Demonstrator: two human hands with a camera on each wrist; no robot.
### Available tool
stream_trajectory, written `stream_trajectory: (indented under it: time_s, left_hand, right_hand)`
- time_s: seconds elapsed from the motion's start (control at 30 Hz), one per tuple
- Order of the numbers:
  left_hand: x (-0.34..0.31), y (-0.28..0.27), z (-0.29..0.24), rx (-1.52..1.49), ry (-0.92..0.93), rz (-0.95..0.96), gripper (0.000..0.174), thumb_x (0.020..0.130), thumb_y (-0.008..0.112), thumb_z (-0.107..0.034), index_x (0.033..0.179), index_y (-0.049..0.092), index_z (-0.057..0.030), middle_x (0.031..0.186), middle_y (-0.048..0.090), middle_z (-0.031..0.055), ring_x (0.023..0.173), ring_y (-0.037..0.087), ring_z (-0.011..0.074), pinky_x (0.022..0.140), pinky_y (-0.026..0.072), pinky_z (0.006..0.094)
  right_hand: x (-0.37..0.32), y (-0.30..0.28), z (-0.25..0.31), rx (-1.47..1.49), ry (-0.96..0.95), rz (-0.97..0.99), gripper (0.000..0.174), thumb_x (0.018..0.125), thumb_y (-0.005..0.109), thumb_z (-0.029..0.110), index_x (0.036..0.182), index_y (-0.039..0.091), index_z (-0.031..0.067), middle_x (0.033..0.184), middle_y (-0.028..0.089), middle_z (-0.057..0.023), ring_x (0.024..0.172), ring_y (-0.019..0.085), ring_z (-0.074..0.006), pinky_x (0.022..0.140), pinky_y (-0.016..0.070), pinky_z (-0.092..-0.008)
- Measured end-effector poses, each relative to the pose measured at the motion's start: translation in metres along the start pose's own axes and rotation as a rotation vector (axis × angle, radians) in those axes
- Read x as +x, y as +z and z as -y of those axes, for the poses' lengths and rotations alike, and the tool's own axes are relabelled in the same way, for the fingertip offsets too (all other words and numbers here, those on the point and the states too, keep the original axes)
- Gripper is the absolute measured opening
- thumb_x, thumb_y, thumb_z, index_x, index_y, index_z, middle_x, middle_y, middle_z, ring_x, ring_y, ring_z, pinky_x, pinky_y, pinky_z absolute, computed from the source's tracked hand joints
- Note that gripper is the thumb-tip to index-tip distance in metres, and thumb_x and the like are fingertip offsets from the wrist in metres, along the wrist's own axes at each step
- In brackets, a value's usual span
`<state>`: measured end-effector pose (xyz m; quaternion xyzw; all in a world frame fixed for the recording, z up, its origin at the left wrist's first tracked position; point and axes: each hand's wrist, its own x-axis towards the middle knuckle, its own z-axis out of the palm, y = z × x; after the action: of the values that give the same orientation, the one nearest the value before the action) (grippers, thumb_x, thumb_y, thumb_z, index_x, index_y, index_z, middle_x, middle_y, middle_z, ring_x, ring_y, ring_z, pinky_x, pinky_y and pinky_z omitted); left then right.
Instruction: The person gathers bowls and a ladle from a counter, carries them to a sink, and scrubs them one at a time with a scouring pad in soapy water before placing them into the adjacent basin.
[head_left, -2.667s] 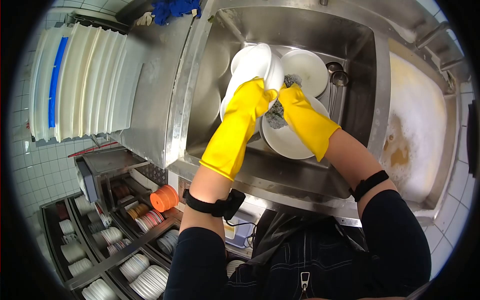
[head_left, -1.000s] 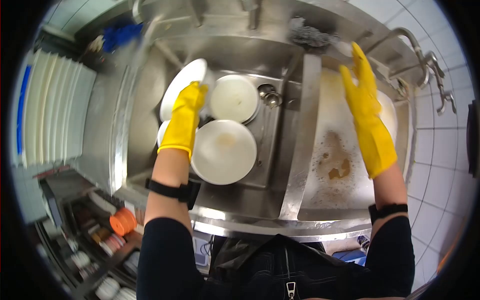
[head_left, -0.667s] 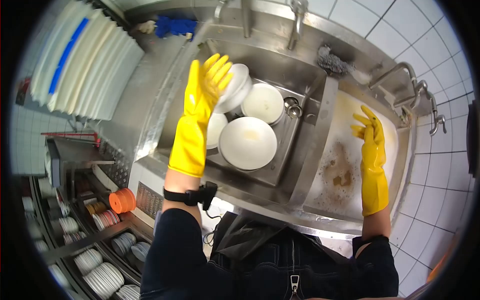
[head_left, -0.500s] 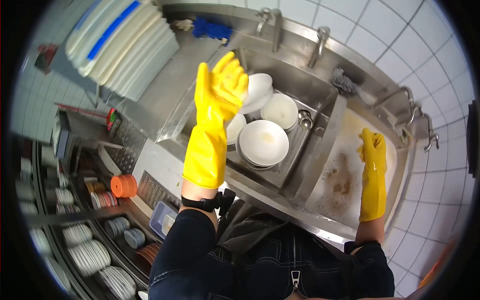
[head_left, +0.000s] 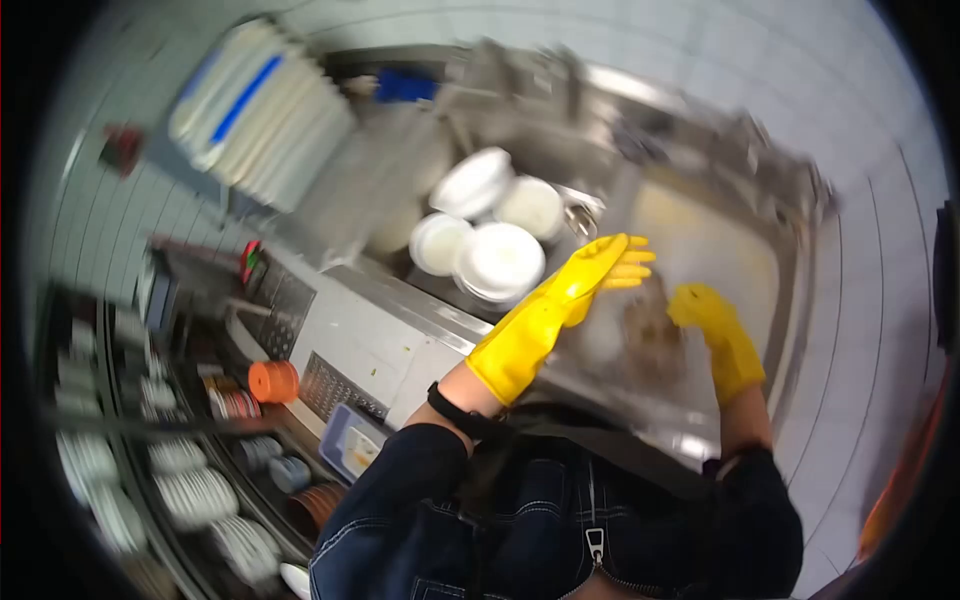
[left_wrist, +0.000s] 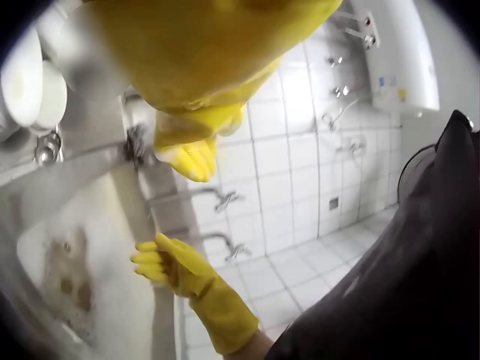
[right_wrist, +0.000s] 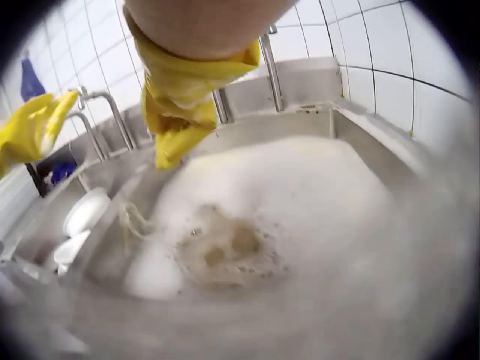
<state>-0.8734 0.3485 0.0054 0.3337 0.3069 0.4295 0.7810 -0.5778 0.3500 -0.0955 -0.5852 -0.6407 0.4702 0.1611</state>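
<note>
My gloved left hand (head_left: 565, 305) reaches across toward the foamy basin (head_left: 790, 300), its fingers straight and holding nothing. Facing it over the foam is my gloved right hand (head_left: 722, 345), with a space between the two. The left wrist view shows the right hand (left_wrist: 202, 289) empty with its fingers loosely extended. White bowls and plates (head_left: 500, 260) stand in the left basin, beside metal ladles (head_left: 580, 220). In the right wrist view the left hand (right_wrist: 31, 133) has spread fingers, while part of the right hand (right_wrist: 176, 116) is hidden by its cuff and wrist.
A dark scrubber (head_left: 640, 142) lies on the ledge behind the basins, near the taps. Pale trays (head_left: 265, 115) stand upright at the left, with a blue cloth (head_left: 405, 86) nearby. Lower left are an orange container (head_left: 273, 382) and racks of stacked dishes (head_left: 195, 495).
Both hands were at the dishes with the scrubber. The scrubber now lies on the ledge. My left hand has left a white dish and moved right, closer to my right hand. The view has turned.
</note>
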Motion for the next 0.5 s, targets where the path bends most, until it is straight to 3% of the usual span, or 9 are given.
stream_trajectory:
  time_s: [0.1,0.13,0.17,0.2,0.27,0.3,0.33,0.47,0.5]
  left_hand:
    - [0.079,-0.022,0.160,0.421,-0.094,0.019,0.046,0.098,0.053,-0.036,0.131,0.052,-0.0035,0.127,0.059,0.0164,0.112,0.060,0.0269,0.097,0.0469,0.0386]
    - [0.081,-0.007,0.184,0.919,-0.013,-0.022,0.050,0.094,0.058,-0.037,0.130,0.052,-0.0036,0.127,0.058,0.0177,0.114,0.058,0.0297,0.098,0.0453,0.0403]
    - [0.091,0.006,0.191,1.417,0.120,-0.049,0.054,0.090,0.062,-0.037,0.130,0.051,-0.0037,0.126,0.058,0.0189,0.117,0.056,0.0324,0.100,0.0437,0.0420]
    - [0.104,0.017,0.192,1.402,0.098,-0.008,0.054,0.090,0.062,-0.037,0.130,0.051,-0.0037,0.126,0.058,0.0189,0.117,0.056,0.0324,0.100,0.0437,0.0420]
    - [0.123,0.023,0.199,1.877,-0.146,0.145,0.064,0.080,0.070,-0.037,0.131,0.048,-0.0036,0.132,0.053,0.0209,0.125,0.048,0.0362,0.103,0.0399,0.0441]
    - [0.120,0.018,0.210,1.982,0.123,0.006,0.068,0.079,0.072,-0.036,0.132,0.046,-0.0032,0.138,0.047,0.0201,0.128,0.046,0.0358,0.103,0.0397,0.0450]
    - [0.130,0.013,0.215,1.936,-0.233,0.047,0.064,0.080,0.071,-0.034,0.132,0.047,-0.0037,0.140,0.045,0.0188,0.130,0.044,0.0337,0.104,0.0374,0.0460]
    - [0.145,-0.015,0.263,2.164,-0.472,0.252,0.060,0.081,0.069,-0.030,0.133,0.048,-0.0068,0.139,0.047,0.0176,0.128,0.045,0.0342,0.104,0.0371,0.0462]
    - [0.150,-0.005,0.248,2.153,-0.627,0.458,0.058,0.083,0.066,-0.030,0.134,0.049,-0.0074,0.141,0.045,0.0178,0.128,0.044,0.0349,0.104,0.0366,0.0464]
  right_hand:
    - [-0.009,0.032,-0.031,-0.648,0.130,0.123,0.024,0.092,0.053,0.025,0.109,0.066,0.0145,0.104,0.065,-0.0132,0.099,0.060,-0.0279,0.085,0.0488,-0.0394]
    - [-0.004,0.045,-0.056,-0.710,0.172,0.118,0.026,0.092,0.051,0.024,0.112,0.067,0.0179,0.111,0.065,-0.0150,0.107,0.061,-0.0309,0.090,0.0491,-0.0417]
    - [0.001,0.053,-0.093,-0.706,0.174,0.065,0.029,0.089,0.055,0.026,0.115,0.065,0.0174,0.113,0.065,-0.0146,0.107,0.061,-0.0298,0.088,0.0498,-0.0395]
    - [0.007,0.064,-0.131,-0.710,0.166,0.011,0.034,0.087,0.060,0.027,0.119,0.064,0.0170,0.116,0.065,-0.0141,0.107,0.062,-0.0287,0.086,0.0504,-0.0373]
    - [0.009,0.066,-0.169,-0.673,0.272,0.052,0.035,0.087,0.060,0.027,0.120,0.063,0.0170,0.118,0.064,-0.0138,0.108,0.061,-0.0285,0.088,0.0498,-0.0376]
    - [0.012,0.066,-0.184,-0.653,0.311,0.078,0.036,0.087,0.060,0.028,0.121,0.063,0.0170,0.119,0.063,-0.0136,0.109,0.061,-0.0284,0.088,0.0495,-0.0377]
    - [0.019,0.070,-0.195,-0.613,0.333,0.119,0.036,0.087,0.060,0.028,0.121,0.062,0.0170,0.120,0.063,-0.0134,0.110,0.060,-0.0283,0.089,0.0492,-0.0378]
    - [0.046,0.082,-0.216,-0.433,0.397,0.261,0.039,0.086,0.061,0.028,0.124,0.061,0.0170,0.124,0.060,-0.0128,0.113,0.058,-0.0279,0.092,0.0479,-0.0384]
    - [0.051,0.082,-0.220,-0.399,0.419,0.284,0.040,0.086,0.061,0.029,0.124,0.061,0.0170,0.125,0.060,-0.0126,0.114,0.058,-0.0278,0.092,0.0476,-0.0385]
